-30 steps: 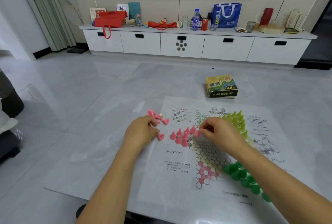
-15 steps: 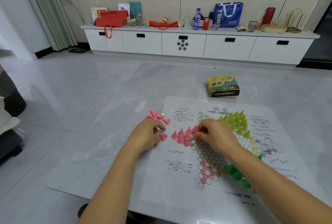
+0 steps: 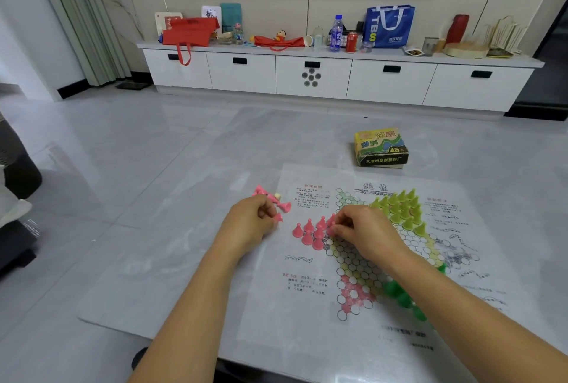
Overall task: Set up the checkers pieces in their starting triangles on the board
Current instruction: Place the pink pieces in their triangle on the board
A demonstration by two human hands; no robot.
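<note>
A paper checkers board (image 3: 307, 299) lies on the grey table. Several pink cone pieces (image 3: 309, 233) stand in its left triangle. My right hand (image 3: 365, 233) pinches one pink piece at the inner edge of that group. My left hand (image 3: 247, 224) grips a pink piece beside a small heap of loose pink pieces (image 3: 278, 201) lying just off the board's left edge. Yellow-green pieces (image 3: 401, 209) fill the far right triangle. Dark green pieces (image 3: 402, 298) stand at the near right, partly hidden by my right forearm.
The yellow and green game box (image 3: 381, 147) sits on the table beyond the board. A white low cabinet (image 3: 338, 78) with bags and bottles runs along the far wall. The table's near edge (image 3: 116, 325) is close to my left forearm.
My right hand has stayed at the pink triangle, shifting slightly toward its inner edge. My left hand has hardly moved beside the loose pink pieces.
</note>
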